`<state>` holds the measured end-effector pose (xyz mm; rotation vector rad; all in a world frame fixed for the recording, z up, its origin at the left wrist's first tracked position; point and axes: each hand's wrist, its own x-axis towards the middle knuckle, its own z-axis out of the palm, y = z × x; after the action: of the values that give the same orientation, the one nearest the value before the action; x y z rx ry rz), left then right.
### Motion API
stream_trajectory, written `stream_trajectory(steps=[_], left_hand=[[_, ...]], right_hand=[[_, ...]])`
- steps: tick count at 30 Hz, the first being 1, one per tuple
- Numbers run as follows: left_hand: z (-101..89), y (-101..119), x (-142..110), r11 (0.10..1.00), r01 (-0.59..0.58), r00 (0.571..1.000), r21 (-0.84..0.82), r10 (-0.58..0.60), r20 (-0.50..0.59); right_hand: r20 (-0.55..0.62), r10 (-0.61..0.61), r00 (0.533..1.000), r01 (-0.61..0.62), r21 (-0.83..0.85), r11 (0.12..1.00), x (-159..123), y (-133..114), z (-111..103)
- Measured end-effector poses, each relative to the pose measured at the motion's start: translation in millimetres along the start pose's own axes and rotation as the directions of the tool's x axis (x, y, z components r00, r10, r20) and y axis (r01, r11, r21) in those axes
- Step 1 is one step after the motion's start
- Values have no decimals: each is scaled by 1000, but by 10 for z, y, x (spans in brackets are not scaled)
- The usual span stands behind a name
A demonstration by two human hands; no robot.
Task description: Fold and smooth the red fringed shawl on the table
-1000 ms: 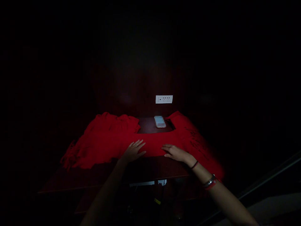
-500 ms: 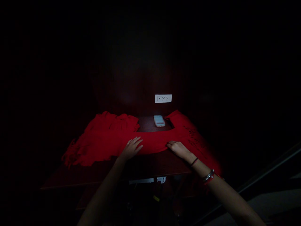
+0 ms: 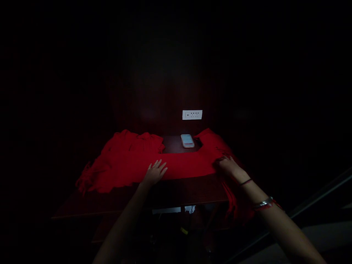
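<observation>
Far L, well left of the left fingers: fringe [image 3: 83, 182] of the red cloth [image 3: 184, 164], strands loose; could tangle or tuck under if that end's dragged. Up-left of same fingers, a crumpled heap [image 3: 134, 143]; can't tell if it's same cloth or a 2nd one. If joined, a tug nearby would prob. drag it along.

Left hand [image 3: 154, 175]: fingers spread, laid on cloth near its front edge. Too light a press & cloth could slip or ruck up, esp. if table [image 3: 181, 190] is slick.

Phone [image 3: 187, 140] sits on table beyond cloth, between L & R fingers but farther off; cloth pushed that way could nudge it. Outlet plate [image 3: 192, 114] on wall above, well apart from both.

Right hand [image 3: 230, 167]: fingers bent down at cloth, tips in shadow; can't tell if pinching. Below them, red tassels [image 3: 231, 201] hang past table edge; w/o firm hold, their weight might pull that end off. Dim light = creases easily missed.
</observation>
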<state>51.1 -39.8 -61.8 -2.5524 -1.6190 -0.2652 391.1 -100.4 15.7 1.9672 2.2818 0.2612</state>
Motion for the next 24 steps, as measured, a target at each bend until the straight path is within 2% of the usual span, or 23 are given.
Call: stream_trajectory(steps=[2,5,7,9,11,14,15,17,19,21,24], left_hand=[[21,8,3,1000,-5,1000,2,5,22],[31,3,2,1000,-18,1000,12,17,19],[23,-13,-4,1000,-19,1000,18,19,17],[12,-40,-10,1000,-12,1000,25,12,25],[8,-77,-11,999,2,999,32,-4,45],[15,-136,1,999,17,997,27,-19,74],[19,-152,8,1000,20,997,22,-22,80],[32,-176,22,1000,15,996,15,-17,88],[54,-193,36,1000,15,996,9,-15,87],[84,-208,47,1000,25,996,-1,-25,81],[123,-233,54,999,36,997,-25,-34,65]], right_hand=[[23,-134,991,132,71,989,41,-254,24],[-55,-297,953,301,276,913,191,-755,44],[-94,-261,961,277,319,906,313,-1026,60],[-142,-164,976,197,268,943,414,-1126,86],[-222,-46,974,95,216,972,473,-996,114],[-279,158,947,-88,247,965,479,-439,144],[-235,220,947,-153,274,950,467,-213,150],[-60,333,941,-296,333,895,442,195,160],[1,389,921,-368,327,870,440,456,177],[2,425,905,-404,313,859,478,543,207],[10,480,877,-454,344,822,587,461,248]])
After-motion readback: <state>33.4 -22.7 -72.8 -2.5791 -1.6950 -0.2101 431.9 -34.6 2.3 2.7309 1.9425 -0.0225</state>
